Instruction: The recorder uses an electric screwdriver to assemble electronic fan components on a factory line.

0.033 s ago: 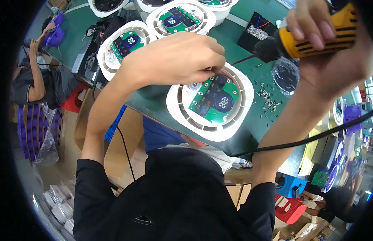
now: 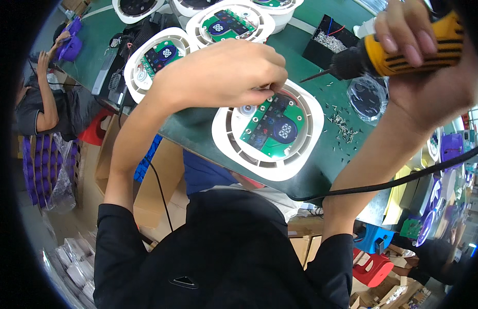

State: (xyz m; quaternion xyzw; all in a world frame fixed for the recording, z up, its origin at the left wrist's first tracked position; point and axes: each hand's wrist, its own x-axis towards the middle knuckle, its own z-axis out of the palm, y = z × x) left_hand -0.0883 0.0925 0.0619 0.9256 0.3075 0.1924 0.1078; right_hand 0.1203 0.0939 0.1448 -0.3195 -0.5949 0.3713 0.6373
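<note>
A white rounded housing [image 2: 280,172] lies on the green bench in front of me, with a green circuit board [image 2: 277,148] and dark display inside its ring. My left hand [image 2: 244,74] reaches over the housing's far left edge. Its fingers are curled together near the board's upper edge, and whatever they pinch is hidden. In my right hand [image 2: 435,90] is a yellow and black power drill [image 2: 375,54], held raised to the right. Its thin bit [image 2: 316,75] points left, just beyond the housing's far right rim and apart from the board.
Loose screws [image 2: 344,133] are scattered right of the housing. A black box [image 2: 329,44] of screws and a clear plastic bag [image 2: 363,100] stand nearby. Similar housings [image 2: 133,77] fill the far left. A black cord [image 2: 404,177] crosses my right forearm. Another person [image 2: 48,116] works at left.
The drill and my right hand have shifted slightly to the right, drawing the bit a little away from my left hand. My left hand stays curled in the same place.
</note>
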